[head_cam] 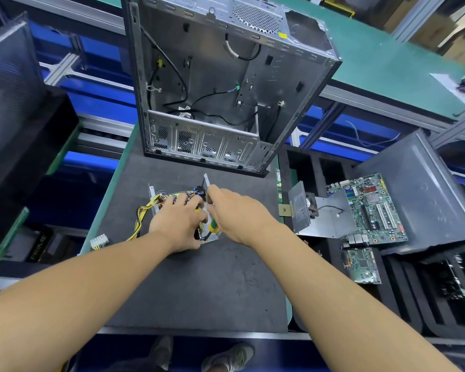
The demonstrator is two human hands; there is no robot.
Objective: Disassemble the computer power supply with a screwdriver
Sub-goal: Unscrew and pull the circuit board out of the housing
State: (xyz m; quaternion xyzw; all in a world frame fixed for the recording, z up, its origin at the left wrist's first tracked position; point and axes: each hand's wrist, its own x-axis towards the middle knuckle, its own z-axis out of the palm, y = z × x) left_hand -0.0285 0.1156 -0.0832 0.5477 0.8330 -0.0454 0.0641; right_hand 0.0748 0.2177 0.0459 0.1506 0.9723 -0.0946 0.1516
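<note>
The opened power supply (172, 198) lies on the dark mat in the middle of the bench, its metal tray and circuit board exposed. A bundle of yellow and black cables (140, 218) runs off its left side to a white connector (99, 241). My left hand (177, 221) lies over the board with fingers curled around its near edge. My right hand (231, 210) grips a screwdriver with a green and yellow handle (213, 226), held upright over the right side of the board. Both hands hide most of the board.
An empty metal computer case (226, 84) stands open just behind the power supply. To the right lie a cover plate with a fan (317, 213), a green motherboard (373, 208), a smaller board (361, 264) and a dark side panel (427, 189). Black bins flank the bench.
</note>
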